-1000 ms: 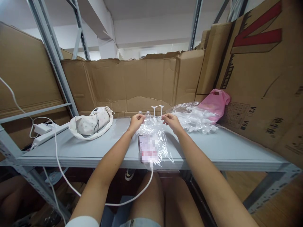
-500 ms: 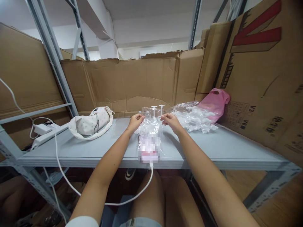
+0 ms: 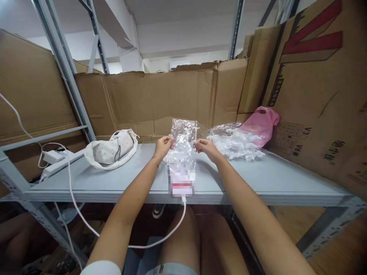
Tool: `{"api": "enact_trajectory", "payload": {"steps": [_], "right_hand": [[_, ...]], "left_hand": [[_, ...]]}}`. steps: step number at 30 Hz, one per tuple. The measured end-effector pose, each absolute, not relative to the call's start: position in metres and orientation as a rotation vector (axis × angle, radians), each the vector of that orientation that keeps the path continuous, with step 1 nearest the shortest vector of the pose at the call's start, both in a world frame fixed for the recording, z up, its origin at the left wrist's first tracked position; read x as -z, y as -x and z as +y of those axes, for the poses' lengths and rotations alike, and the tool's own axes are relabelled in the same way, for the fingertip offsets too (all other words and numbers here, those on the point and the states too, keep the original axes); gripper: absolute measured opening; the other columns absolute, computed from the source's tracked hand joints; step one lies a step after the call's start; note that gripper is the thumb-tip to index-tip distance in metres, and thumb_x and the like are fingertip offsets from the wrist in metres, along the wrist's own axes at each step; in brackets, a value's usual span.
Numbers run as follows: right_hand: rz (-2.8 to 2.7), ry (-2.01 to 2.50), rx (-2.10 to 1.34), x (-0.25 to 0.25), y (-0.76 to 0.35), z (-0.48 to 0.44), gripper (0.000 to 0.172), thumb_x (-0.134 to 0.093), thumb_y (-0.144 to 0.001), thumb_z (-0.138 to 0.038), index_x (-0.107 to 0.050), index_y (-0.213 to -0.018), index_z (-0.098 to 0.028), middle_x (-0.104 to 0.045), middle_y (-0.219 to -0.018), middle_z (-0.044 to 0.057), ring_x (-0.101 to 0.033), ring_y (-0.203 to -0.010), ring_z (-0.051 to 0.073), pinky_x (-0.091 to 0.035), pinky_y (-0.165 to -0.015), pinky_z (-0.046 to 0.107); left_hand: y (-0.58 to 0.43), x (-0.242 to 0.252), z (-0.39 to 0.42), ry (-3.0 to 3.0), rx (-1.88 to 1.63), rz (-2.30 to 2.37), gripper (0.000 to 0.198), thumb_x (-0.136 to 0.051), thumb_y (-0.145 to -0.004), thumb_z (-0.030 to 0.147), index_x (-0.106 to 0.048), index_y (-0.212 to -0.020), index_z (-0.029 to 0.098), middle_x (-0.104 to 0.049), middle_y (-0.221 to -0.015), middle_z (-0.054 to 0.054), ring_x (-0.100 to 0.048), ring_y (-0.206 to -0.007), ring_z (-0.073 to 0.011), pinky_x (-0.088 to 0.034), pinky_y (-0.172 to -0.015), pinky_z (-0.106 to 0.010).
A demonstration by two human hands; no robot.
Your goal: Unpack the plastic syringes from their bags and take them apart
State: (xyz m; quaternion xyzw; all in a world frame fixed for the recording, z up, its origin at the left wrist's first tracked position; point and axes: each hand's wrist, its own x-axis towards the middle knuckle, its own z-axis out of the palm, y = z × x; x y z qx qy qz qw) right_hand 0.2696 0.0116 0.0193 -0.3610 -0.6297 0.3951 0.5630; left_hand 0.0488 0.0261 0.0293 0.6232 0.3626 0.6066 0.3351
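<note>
My left hand [image 3: 164,146] and my right hand [image 3: 204,146] each pinch one side of a clear plastic bag [image 3: 183,137] held upright above the grey table [image 3: 258,179]. The top of the bag stands up between my hands and hides the small white plastic pieces behind it. Just below the bag a phone [image 3: 181,182] lies on the table near its front edge, with a white cable [image 3: 160,238] plugged into it.
A white cloth pouch [image 3: 111,149] lies at the left. A heap of small white plastic parts in clear wrap [image 3: 235,142] and a pink bag [image 3: 262,123] sit at the right. Cardboard sheets [image 3: 177,95] wall the back and sides. A power strip [image 3: 56,162] is far left.
The clear bag lay spread flat over the phone; both hands have lifted and folded it upward so that it now stands upright between them, off the phone.
</note>
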Motion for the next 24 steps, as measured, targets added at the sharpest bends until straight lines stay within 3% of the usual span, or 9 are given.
{"api": "enact_trajectory", "payload": {"steps": [4,8,12,20,24], "right_hand": [[-1.457,0.837,-0.84,-0.0186,-0.269,0.012,0.04,-0.075,-0.061,-0.053,-0.058,-0.064,-0.018,-0.058,-0.063,-0.001,-0.052,-0.054,0.008,-0.041,-0.054,0.023],[-1.373,0.848,-0.771,-0.0201,-0.2706,0.0134,0.042,-0.072,-0.061,-0.058,-0.058,-0.067,-0.019,-0.057,-0.065,-0.001,-0.052,-0.054,0.009,-0.039,-0.052,0.023],[-1.41,0.871,-0.856,-0.0197,-0.2696,0.0122,0.04,-0.072,-0.064,-0.056,-0.06,-0.075,-0.019,-0.062,-0.073,0.001,-0.055,-0.056,0.009,-0.04,-0.053,0.023],[-1.48,0.926,-0.823,-0.0146,-0.266,0.0152,0.033,-0.073,-0.064,-0.047,-0.058,-0.069,-0.018,-0.062,-0.065,0.0,-0.054,-0.052,0.009,-0.04,-0.052,0.023],[-1.396,0.895,-0.809,-0.0161,-0.2683,0.0176,0.035,-0.073,-0.063,-0.049,-0.058,-0.069,-0.018,-0.062,-0.061,0.0,-0.051,-0.051,0.009,-0.04,-0.051,0.023]], "left_hand": [[-0.0474,-0.0268,0.0291,-1.671,-1.47,0.943,0.029,-0.067,-0.075,0.041,-0.056,-0.084,0.015,-0.065,-0.06,0.001,-0.052,-0.045,-0.0069,-0.036,-0.047,-0.02],[-0.0495,-0.0242,0.0289,-1.742,-1.35,0.962,0.027,-0.069,-0.075,0.036,-0.05,-0.072,0.016,-0.066,-0.061,-0.001,-0.053,-0.045,-0.0071,-0.035,-0.045,-0.019],[-0.0492,-0.0235,0.0316,-1.721,-1.492,0.961,0.023,-0.065,-0.077,0.031,-0.049,-0.069,0.017,-0.061,-0.056,0.002,-0.049,-0.042,-0.0057,-0.037,-0.046,-0.019],[-0.0472,-0.0222,0.0357,-1.698,-1.588,0.979,0.024,-0.066,-0.077,0.036,-0.052,-0.075,0.017,-0.055,-0.052,0.005,-0.05,-0.043,-0.007,-0.038,-0.047,-0.019],[-0.048,-0.0217,0.0306,-1.742,-1.425,0.995,0.029,-0.066,-0.077,0.04,-0.053,-0.087,0.017,-0.062,-0.06,0.003,-0.054,-0.045,-0.0077,-0.037,-0.047,-0.019]]}}
